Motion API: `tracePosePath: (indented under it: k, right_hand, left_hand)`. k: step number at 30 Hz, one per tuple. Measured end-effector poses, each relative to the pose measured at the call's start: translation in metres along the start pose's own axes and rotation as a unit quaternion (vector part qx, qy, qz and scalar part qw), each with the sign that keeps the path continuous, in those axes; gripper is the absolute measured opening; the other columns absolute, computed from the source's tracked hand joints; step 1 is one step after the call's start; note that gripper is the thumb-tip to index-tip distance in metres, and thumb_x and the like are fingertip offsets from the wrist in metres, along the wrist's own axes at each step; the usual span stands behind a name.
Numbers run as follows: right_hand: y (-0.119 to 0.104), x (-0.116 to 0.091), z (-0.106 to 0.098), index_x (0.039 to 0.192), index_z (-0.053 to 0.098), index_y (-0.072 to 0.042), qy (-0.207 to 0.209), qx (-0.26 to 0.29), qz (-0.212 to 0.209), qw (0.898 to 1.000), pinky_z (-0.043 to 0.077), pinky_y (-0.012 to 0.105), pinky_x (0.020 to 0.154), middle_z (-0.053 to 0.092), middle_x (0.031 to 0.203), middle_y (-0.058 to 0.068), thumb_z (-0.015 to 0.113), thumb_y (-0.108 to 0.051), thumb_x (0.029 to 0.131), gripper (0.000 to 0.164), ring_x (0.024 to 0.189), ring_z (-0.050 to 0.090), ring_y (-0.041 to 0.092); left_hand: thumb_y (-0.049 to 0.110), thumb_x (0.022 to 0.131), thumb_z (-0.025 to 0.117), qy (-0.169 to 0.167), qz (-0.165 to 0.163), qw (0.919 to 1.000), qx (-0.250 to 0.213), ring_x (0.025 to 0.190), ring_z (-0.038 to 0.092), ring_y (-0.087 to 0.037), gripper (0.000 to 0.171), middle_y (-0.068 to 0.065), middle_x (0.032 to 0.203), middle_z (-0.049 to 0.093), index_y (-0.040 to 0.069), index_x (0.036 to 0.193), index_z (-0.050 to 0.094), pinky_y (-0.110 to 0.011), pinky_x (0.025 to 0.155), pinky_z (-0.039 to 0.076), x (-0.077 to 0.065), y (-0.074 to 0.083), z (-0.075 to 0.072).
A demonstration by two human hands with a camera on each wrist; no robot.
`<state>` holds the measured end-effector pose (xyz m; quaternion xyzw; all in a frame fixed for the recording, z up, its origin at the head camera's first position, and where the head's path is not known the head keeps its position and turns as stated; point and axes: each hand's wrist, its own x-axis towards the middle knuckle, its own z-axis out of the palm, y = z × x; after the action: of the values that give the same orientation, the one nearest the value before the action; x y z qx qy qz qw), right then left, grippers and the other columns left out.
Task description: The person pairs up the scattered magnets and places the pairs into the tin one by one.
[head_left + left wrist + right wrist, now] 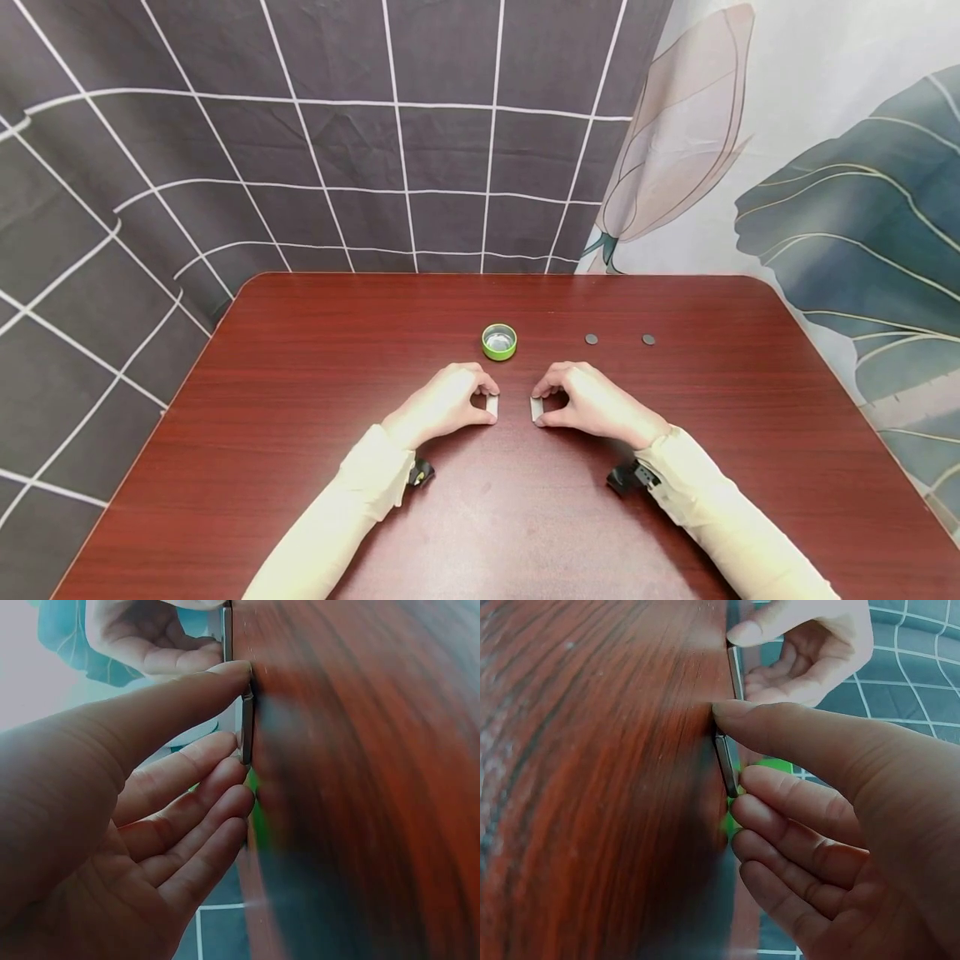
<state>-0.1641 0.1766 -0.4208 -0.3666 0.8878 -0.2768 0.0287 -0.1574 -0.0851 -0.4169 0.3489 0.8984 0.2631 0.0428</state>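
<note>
My left hand [446,404] pinches a small flat rectangular piece [492,406], pale on top, between thumb and fingers at its two ends. Facing it across a narrow gap, my right hand [596,404] grips a similar pale piece [537,408] the same way. Seen edge-on in the left wrist view, the left piece [247,729] is thin and grey, low against the tabletop. The right piece [726,766] looks just as thin in the right wrist view. Beyond the hands stands a small round green tin [499,353], open at the top, with a silvery inside.
Two small dark grey discs, a nearer-to-tin disc [592,339] and a farther disc [648,340], lie right of the tin. The reddish-brown table [360,317] ends at a grey checked curtain [442,150] and a leaf-patterned curtain [825,208].
</note>
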Motion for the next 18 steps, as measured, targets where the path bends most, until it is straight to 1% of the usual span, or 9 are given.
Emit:
tracePosePath:
  k: [8,18]
  right_hand:
    - [-0.001,0.001,0.001,0.096,0.077,-0.014,0.002,0.003,-0.003,1.0,0.053,0.028,0.073,0.066,0.089,-0.009,0.089,-0.018,0.077,0.023,0.08,0.06,0.007]
    - [-0.001,0.003,0.001,0.097,0.078,-0.012,-0.002,0.007,-0.006,1.0,0.052,0.029,0.074,0.066,0.089,-0.007,0.088,-0.016,0.078,0.022,0.081,0.061,0.009]
  left_hand:
    - [0.019,0.081,0.086,-0.003,0.009,1.0,0.001,0.089,0.062,-0.019,0.028,-0.002,0.099,0.068,0.006,0.104,0.075,-0.029,0.084,0.049,0.007,0.004,0.005]
    - [0.018,0.081,0.087,-0.005,0.018,0.9998,-0.004,0.088,0.062,-0.017,0.029,-0.001,0.099,0.068,0.006,0.104,0.075,-0.027,0.082,0.049,0.016,0.008,0.012]
